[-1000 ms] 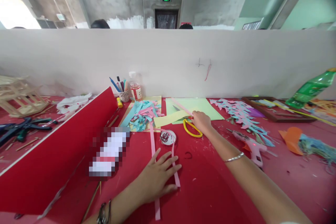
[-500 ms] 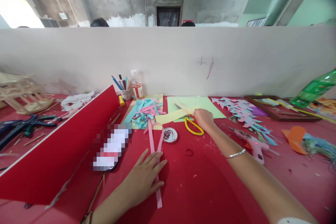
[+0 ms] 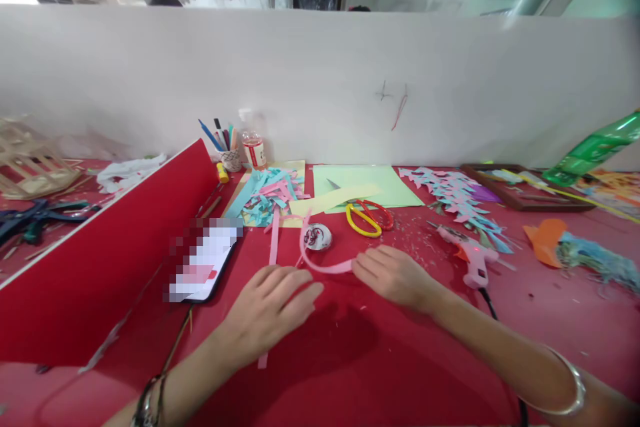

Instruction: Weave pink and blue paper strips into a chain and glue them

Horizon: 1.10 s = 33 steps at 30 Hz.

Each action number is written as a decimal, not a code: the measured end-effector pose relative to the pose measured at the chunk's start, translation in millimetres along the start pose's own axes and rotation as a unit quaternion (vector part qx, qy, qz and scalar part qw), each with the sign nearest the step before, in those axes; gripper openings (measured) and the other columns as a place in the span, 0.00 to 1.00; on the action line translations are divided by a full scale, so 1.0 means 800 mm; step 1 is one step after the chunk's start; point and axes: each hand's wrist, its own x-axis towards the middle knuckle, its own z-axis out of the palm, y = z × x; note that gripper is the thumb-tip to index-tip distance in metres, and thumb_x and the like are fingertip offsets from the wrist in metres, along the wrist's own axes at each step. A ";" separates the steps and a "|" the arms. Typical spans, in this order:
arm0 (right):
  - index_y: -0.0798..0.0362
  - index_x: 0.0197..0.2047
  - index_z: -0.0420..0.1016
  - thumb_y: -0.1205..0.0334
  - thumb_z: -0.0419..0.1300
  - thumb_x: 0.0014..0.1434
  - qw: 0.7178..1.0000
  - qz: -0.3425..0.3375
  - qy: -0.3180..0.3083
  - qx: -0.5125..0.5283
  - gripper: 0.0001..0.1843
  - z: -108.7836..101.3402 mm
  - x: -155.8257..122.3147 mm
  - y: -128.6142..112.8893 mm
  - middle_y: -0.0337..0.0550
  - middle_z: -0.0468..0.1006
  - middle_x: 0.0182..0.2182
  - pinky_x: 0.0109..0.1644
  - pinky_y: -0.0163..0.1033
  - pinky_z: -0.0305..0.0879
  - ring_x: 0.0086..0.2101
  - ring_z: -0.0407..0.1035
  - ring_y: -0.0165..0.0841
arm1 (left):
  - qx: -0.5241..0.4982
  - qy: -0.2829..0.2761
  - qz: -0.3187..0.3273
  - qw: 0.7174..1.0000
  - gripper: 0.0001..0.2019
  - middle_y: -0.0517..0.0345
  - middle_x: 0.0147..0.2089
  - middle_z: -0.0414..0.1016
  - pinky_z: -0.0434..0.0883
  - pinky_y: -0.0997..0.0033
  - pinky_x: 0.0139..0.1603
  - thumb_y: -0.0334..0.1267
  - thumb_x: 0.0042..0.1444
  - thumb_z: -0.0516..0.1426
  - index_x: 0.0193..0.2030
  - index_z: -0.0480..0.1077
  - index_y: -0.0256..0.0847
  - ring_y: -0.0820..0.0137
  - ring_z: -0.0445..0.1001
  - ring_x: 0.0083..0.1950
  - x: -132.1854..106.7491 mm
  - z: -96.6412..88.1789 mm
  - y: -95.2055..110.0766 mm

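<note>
My right hand (image 3: 395, 277) pinches one end of a pink paper strip (image 3: 333, 268), which curves up and left past a small round white dish (image 3: 319, 237) with dark red bits in it. Over a second pink strip (image 3: 275, 240) lies my left hand (image 3: 275, 310), its fingers loosely bent and the thumb apart. That strip comes out above and below the hand. Behind my right hand, scissors with yellow and red handles (image 3: 364, 220) rest with their blades partly under a pale yellow paper strip (image 3: 330, 200).
Blue and pink paper scraps (image 3: 270, 197) lie at the back, beside green sheets (image 3: 400, 190). A pink glue gun (image 3: 467, 253) and a fringed paper garland (image 3: 455, 197) are on the right. To the left are a phone (image 3: 207, 267) and a standing red board (image 3: 115, 267).
My right hand has left the scissors, come nearer and taken a pink strip's end, bending the strip rightward. My left hand's fingers, spread flat before, are now bent. The view has tipped downward.
</note>
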 end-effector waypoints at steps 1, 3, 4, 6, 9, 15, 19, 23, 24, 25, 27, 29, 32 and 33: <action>0.57 0.31 0.69 0.74 0.47 0.56 1.000 -0.022 -0.001 0.005 0.11 0.003 -0.006 -0.005 0.43 0.71 0.25 0.31 0.37 0.50 0.26 0.60 0.30 | 0.006 -0.003 0.035 0.999 0.14 0.56 0.45 0.69 0.58 0.67 0.49 0.32 0.57 0.48 0.50 0.61 0.43 0.69 0.64 0.46 0.005 0.001 0.006; 0.58 0.32 0.69 0.73 0.48 0.56 0.999 -0.045 -0.007 0.020 0.10 0.008 -0.014 -0.013 0.43 0.72 0.28 0.32 0.37 0.51 0.28 0.61 0.30 | 0.012 -0.042 0.070 0.997 0.15 0.57 0.47 0.68 0.55 0.67 0.50 0.31 0.58 0.47 0.52 0.58 0.42 0.70 0.63 0.48 0.015 0.007 0.015; 0.58 0.33 0.70 0.73 0.48 0.57 0.999 -0.042 -0.007 0.027 0.09 0.009 -0.017 -0.016 0.43 0.73 0.28 0.32 0.37 0.52 0.29 0.62 0.30 | 0.013 -0.059 0.064 0.996 0.15 0.57 0.48 0.67 0.55 0.67 0.50 0.33 0.58 0.48 0.52 0.58 0.41 0.70 0.63 0.47 0.020 0.013 0.016; 0.57 0.33 0.70 0.72 0.47 0.58 0.999 -0.030 0.000 0.044 0.11 0.010 -0.022 -0.020 0.43 0.73 0.28 0.33 0.36 0.53 0.29 0.62 0.30 | 0.005 -0.092 0.041 0.995 0.12 0.58 0.45 0.68 0.57 0.67 0.46 0.36 0.57 0.49 0.48 0.61 0.40 0.69 0.64 0.44 0.027 0.027 0.016; 0.57 0.32 0.71 0.72 0.44 0.60 0.998 -0.009 0.028 0.064 0.15 0.007 -0.029 -0.020 0.43 0.73 0.28 0.33 0.36 0.55 0.29 0.62 0.29 | 0.014 -0.123 0.047 0.991 0.06 0.61 0.36 0.69 0.57 0.68 0.41 0.33 0.57 0.49 0.39 0.64 0.40 0.70 0.65 0.37 0.031 0.042 0.007; 0.57 0.34 0.71 0.72 0.45 0.59 0.997 0.047 0.044 0.052 0.14 -0.004 -0.038 -0.017 0.48 0.73 0.31 0.37 0.38 0.57 0.33 0.63 0.32 | 0.080 -0.069 0.101 0.989 0.09 0.58 0.30 0.66 0.56 0.68 0.33 0.26 0.57 0.45 0.35 0.64 0.36 0.71 0.63 0.30 0.029 0.041 0.002; 0.57 0.41 0.69 0.70 0.50 0.57 0.995 0.078 0.027 0.058 0.10 -0.003 -0.027 -0.037 0.48 0.72 0.34 0.39 0.40 0.56 0.36 0.62 0.34 | 0.063 -0.068 0.106 0.990 0.08 0.58 0.28 0.65 0.55 0.68 0.28 0.26 0.57 0.45 0.32 0.64 0.35 0.71 0.62 0.28 0.034 0.042 0.020; 0.56 0.30 0.69 0.70 0.46 0.59 0.990 0.079 0.004 0.118 0.12 0.008 -0.018 -0.059 0.42 0.68 0.25 0.31 0.37 0.52 0.28 0.60 0.30 | 0.009 -0.109 0.096 0.989 0.05 0.57 0.29 0.65 0.57 0.69 0.28 0.28 0.56 0.48 0.32 0.63 0.36 0.70 0.64 0.30 0.038 0.048 0.032; 0.55 0.28 0.68 0.69 0.45 0.60 0.988 0.080 -0.004 0.132 0.13 0.012 -0.019 -0.062 0.41 0.67 0.23 0.29 0.36 0.51 0.26 0.59 0.30 | 0.000 -0.119 0.092 0.989 0.04 0.57 0.30 0.66 0.57 0.70 0.28 0.28 0.56 0.49 0.33 0.63 0.36 0.70 0.64 0.30 0.037 0.049 0.032; 0.55 0.28 0.67 0.69 0.45 0.60 0.986 0.082 -0.013 0.143 0.14 0.015 -0.020 -0.064 0.41 0.66 0.22 0.28 0.36 0.50 0.26 0.58 0.30 | -0.006 -0.128 0.088 0.988 0.04 0.57 0.30 0.66 0.58 0.70 0.28 0.29 0.56 0.49 0.33 0.64 0.37 0.69 0.64 0.31 0.035 0.050 0.032; 0.55 0.27 0.67 0.69 0.45 0.60 0.982 0.091 -0.037 0.162 0.14 0.020 -0.025 -0.064 0.40 0.66 0.23 0.28 0.36 0.49 0.26 0.57 0.30 | -0.012 -0.145 0.079 0.986 0.03 0.57 0.31 0.67 0.58 0.70 0.28 0.29 0.55 0.50 0.34 0.65 0.37 0.69 0.65 0.32 0.028 0.050 0.031; 0.55 0.27 0.66 0.69 0.46 0.59 0.976 0.104 -0.075 0.178 0.12 0.020 -0.029 -0.063 0.41 0.66 0.24 0.29 0.36 0.49 0.26 0.57 0.30 | -0.017 -0.159 0.071 0.985 0.03 0.57 0.31 0.68 0.58 0.70 0.28 0.30 0.54 0.51 0.34 0.65 0.38 0.69 0.65 0.32 0.019 0.049 0.029; 0.55 0.28 0.66 0.69 0.49 0.58 0.966 0.122 -0.115 0.199 0.09 0.016 -0.026 -0.062 0.40 0.67 0.26 0.29 0.36 0.50 0.27 0.58 0.31 | -0.020 -0.162 0.066 0.984 0.03 0.58 0.31 0.68 0.58 0.70 0.29 0.29 0.55 0.51 0.34 0.65 0.37 0.69 0.66 0.32 0.009 0.049 0.026; 0.55 0.29 0.67 0.69 0.49 0.58 0.964 0.127 -0.116 0.205 0.08 0.014 -0.022 -0.063 0.40 0.68 0.26 0.30 0.36 0.51 0.27 0.58 0.31 | -0.020 -0.155 0.073 0.985 0.04 0.57 0.31 0.68 0.59 0.70 0.29 0.29 0.55 0.50 0.35 0.65 0.36 0.69 0.66 0.31 0.008 0.049 0.025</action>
